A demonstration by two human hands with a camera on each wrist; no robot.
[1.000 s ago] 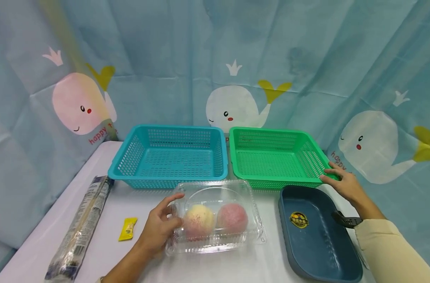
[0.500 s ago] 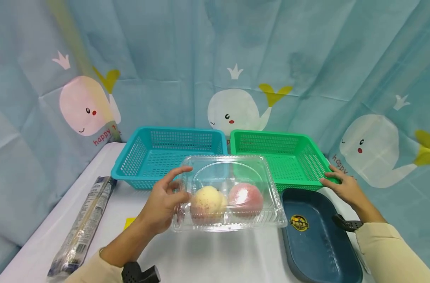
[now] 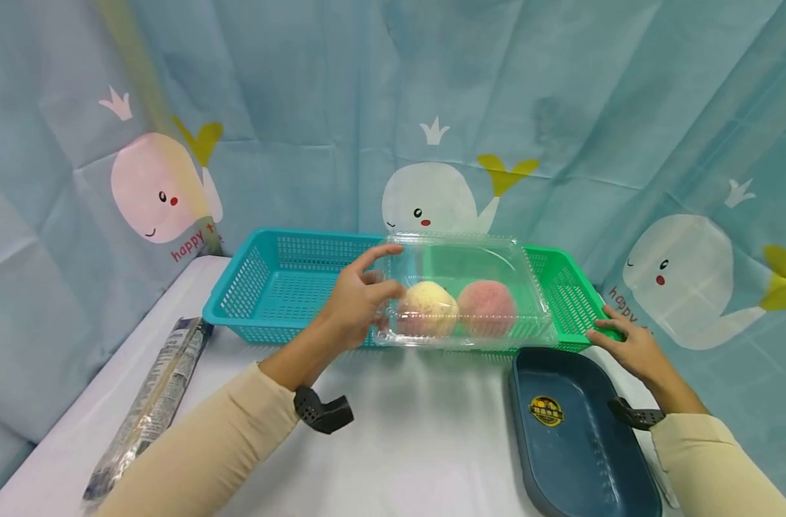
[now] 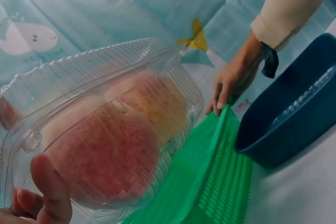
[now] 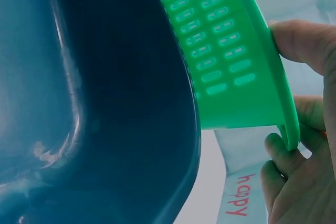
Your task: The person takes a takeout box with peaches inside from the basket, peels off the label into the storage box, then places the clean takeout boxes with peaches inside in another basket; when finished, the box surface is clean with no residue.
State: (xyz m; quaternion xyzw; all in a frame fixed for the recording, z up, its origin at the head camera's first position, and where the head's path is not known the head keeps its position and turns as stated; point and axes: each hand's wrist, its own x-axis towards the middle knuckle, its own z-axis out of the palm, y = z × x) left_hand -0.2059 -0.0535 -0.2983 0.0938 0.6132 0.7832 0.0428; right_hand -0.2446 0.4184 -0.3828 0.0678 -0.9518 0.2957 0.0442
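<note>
My left hand [image 3: 354, 301] grips the left edge of a clear plastic clamshell box [image 3: 467, 343], thumb nearest the camera. Inside sit a yellow-and-pink peach [image 3: 427, 309] and a pinker peach [image 3: 488, 309]. In the head view the box is raised off the table, in front of the green basket [image 3: 564, 298], covering most of it. The left wrist view shows the lid down over both peaches [image 4: 107, 153]. At the basket's right front corner, my right hand [image 3: 632, 348] holds the rim. Its thumb and fingers pinch that rim [image 5: 273, 66] in the right wrist view.
A teal basket [image 3: 302, 301] stands left of the green one. The dark blue tub [image 3: 577, 445] lies close in front of the green basket, under my right forearm. A long silvery packet [image 3: 154, 409] rests at the table's left. Behind hangs a whale-print curtain [image 3: 302, 108].
My left hand has lifted the peach box from the table and carried it forward and right, to the green basket. The left arm now hides the small yellow packet. My right hand stays at the basket rim.
</note>
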